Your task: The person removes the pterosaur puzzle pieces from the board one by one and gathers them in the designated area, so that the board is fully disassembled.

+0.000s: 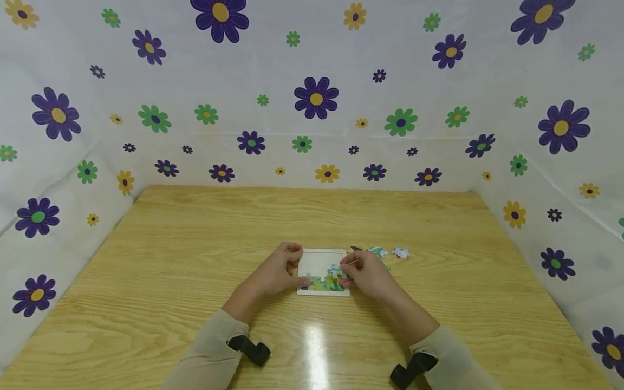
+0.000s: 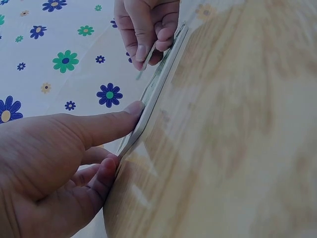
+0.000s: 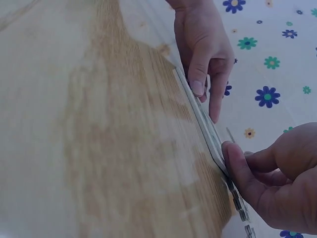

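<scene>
A small jigsaw puzzle tray (image 1: 323, 293) with a white rim lies on the table. Joined green and yellow pieces (image 1: 322, 283) fill its lower part, while the upper part shows the bare base. My left hand (image 1: 279, 271) holds the tray's left side, the thumb on the lower left corner and the fingers along the edge. At the right side of the tray, my right hand (image 1: 368, 275) pinches a thin puzzle piece (image 2: 142, 70), seen edge-on in the left wrist view. That piece's picture is hidden by the fingers.
Several loose puzzle pieces (image 1: 401, 252) lie on the table just beyond and right of my right hand, some partly hidden by it. The wooden table (image 1: 195, 227) is bounded at the back and sides by white flower-patterned cloth (image 1: 273, 70).
</scene>
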Action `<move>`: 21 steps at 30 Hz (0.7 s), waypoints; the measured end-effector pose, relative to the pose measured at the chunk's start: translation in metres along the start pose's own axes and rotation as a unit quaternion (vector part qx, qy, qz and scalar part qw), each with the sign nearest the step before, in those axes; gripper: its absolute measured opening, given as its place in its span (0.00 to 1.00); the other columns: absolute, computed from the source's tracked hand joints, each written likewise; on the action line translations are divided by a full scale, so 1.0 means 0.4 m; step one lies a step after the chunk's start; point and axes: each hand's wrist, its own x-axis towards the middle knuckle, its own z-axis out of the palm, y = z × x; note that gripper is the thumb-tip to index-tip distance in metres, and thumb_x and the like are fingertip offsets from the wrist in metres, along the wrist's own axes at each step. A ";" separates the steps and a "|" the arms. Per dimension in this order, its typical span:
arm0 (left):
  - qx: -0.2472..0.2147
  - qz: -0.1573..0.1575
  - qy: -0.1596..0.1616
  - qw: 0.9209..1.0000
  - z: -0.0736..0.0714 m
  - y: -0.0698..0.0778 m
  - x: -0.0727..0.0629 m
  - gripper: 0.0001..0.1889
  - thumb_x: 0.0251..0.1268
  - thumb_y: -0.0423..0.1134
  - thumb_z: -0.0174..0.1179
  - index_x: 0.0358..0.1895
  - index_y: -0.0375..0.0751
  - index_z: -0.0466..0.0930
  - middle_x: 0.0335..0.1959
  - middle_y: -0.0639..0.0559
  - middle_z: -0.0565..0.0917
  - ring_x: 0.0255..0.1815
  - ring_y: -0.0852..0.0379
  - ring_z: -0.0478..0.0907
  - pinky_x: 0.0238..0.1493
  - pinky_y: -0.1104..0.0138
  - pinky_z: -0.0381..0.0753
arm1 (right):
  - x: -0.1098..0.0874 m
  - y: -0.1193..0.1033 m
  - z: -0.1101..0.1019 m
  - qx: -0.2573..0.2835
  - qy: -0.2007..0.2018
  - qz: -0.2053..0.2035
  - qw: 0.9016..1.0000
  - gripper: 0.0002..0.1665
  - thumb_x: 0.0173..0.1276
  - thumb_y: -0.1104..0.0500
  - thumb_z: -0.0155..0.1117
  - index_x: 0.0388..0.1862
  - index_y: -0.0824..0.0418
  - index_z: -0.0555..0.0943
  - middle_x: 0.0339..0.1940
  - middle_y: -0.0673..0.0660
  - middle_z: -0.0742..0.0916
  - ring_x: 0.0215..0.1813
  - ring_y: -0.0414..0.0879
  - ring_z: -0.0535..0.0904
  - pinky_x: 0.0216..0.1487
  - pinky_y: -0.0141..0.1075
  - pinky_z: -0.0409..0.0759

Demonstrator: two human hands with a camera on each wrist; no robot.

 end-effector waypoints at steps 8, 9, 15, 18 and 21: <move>-0.003 0.008 0.003 1.000 -0.001 -0.001 0.003 0.42 0.56 0.41 0.75 0.73 0.32 0.66 0.72 0.51 0.64 0.49 0.55 0.69 0.46 0.64 0.71 | 0.000 -0.006 -0.046 0.025 -0.067 0.014 0.997 0.13 0.75 0.69 0.57 0.55 0.73 0.77 0.45 0.65 0.81 0.38 0.47 0.87 0.43 0.36 0.86; -0.003 0.009 0.003 1.000 -0.001 0.000 0.003 0.42 0.56 0.41 0.75 0.73 0.32 0.66 0.72 0.51 0.64 0.49 0.55 0.69 0.46 0.64 0.71 | -0.001 -0.007 -0.054 0.022 -0.080 0.009 0.997 0.14 0.74 0.70 0.57 0.56 0.73 0.77 0.46 0.65 0.80 0.40 0.47 0.87 0.44 0.37 0.86; -0.003 0.006 0.000 1.000 -0.003 0.002 0.001 0.42 0.56 0.40 0.75 0.73 0.33 0.66 0.72 0.51 0.64 0.49 0.56 0.68 0.45 0.65 0.71 | -0.006 -0.008 -0.094 -0.069 -0.118 -0.036 0.990 0.16 0.68 0.63 0.69 0.54 0.64 0.81 0.48 0.60 0.82 0.47 0.48 0.81 0.49 0.38 0.81; -0.002 0.003 -0.003 1.000 -0.002 0.000 0.000 0.42 0.56 0.40 0.75 0.73 0.33 0.65 0.72 0.51 0.64 0.49 0.55 0.68 0.45 0.65 0.71 | -0.008 -0.003 -0.112 -0.101 -0.118 -0.047 0.987 0.19 0.63 0.59 0.73 0.52 0.60 0.83 0.47 0.57 0.84 0.48 0.48 0.78 0.49 0.38 0.76; -0.002 0.001 -0.005 1.000 0.000 -0.002 -0.001 0.42 0.56 0.40 0.75 0.73 0.33 0.66 0.72 0.51 0.64 0.48 0.56 0.68 0.45 0.65 0.70 | -0.009 0.005 -0.133 -0.100 -0.133 -0.057 0.984 0.19 0.63 0.60 0.73 0.52 0.62 0.83 0.48 0.59 0.84 0.48 0.48 0.78 0.48 0.38 0.77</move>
